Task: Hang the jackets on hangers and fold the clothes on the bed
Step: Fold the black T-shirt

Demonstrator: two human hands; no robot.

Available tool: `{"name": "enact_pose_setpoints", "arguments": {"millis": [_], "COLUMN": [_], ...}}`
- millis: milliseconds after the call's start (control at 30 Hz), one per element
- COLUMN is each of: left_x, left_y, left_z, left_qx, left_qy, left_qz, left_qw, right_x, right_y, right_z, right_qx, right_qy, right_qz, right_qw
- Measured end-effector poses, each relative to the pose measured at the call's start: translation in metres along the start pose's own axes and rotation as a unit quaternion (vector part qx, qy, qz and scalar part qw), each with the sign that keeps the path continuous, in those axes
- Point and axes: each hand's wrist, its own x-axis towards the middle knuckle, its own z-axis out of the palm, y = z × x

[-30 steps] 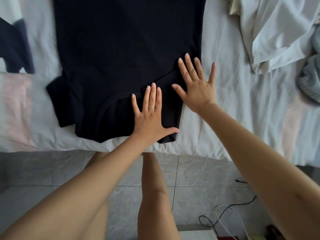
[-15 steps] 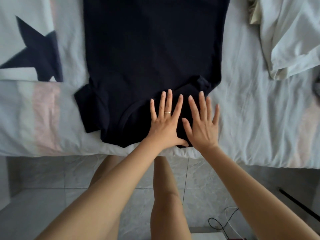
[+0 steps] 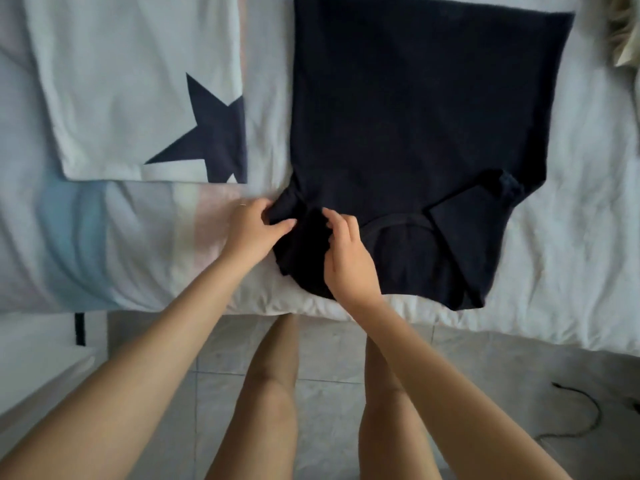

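Observation:
A dark navy T-shirt (image 3: 415, 116) lies flat on the bed (image 3: 571, 237), collar towards me near the bed's front edge. Its right sleeve is folded in over the body. My left hand (image 3: 251, 228) pinches the left sleeve at its outer edge, thumb on top. Just to the right of it, my right hand (image 3: 346, 258) grips the same sleeve's cloth near the shoulder with curled fingers.
A folded white garment with a navy star (image 3: 138, 88) lies on the bed to the left of the T-shirt. Pale crumpled cloth (image 3: 623, 32) shows at the top right corner. A black cable (image 3: 581, 414) lies on the tiled floor at the right. My legs stand against the bed.
Both hands were pressed flat on the shirt's right side by the collar; they have moved left and now take hold of the left sleeve. The camera view has shifted left.

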Motion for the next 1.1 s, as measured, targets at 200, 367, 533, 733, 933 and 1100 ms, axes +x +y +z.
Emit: {"name": "enact_pose_setpoints", "arguments": {"millis": [200,367,533,733,933,1100], "left_x": [-0.010,-0.007,-0.006,-0.036,-0.008,0.035], "left_y": [0.014,0.005,-0.001,0.042,0.050,0.055], "left_z": [-0.002,-0.006,-0.018,-0.012,-0.004,-0.006], "left_qx": [-0.112,-0.106,-0.143,-0.222,0.009,0.226], "left_qy": [0.011,0.010,0.008,-0.079,-0.037,-0.038], "left_qz": [-0.018,0.000,-0.017,0.087,0.289,0.409], "left_qw": [0.993,0.994,0.990,0.968,0.956,0.883], "right_x": [0.010,0.021,0.023,0.033,0.001,-0.012], "right_y": [-0.009,0.004,0.006,0.001,0.016,0.029], "right_z": [0.008,-0.005,0.000,-0.029,-0.043,-0.044], "right_qx": [0.155,0.107,-0.193,0.397,0.440,0.135], "right_qy": [0.046,-0.083,-0.182,-0.032,0.292,0.228], "right_qz": [0.160,0.103,-0.048,0.224,0.375,0.176], "right_qw": [0.974,0.985,0.963,0.890,0.762,0.948]}}
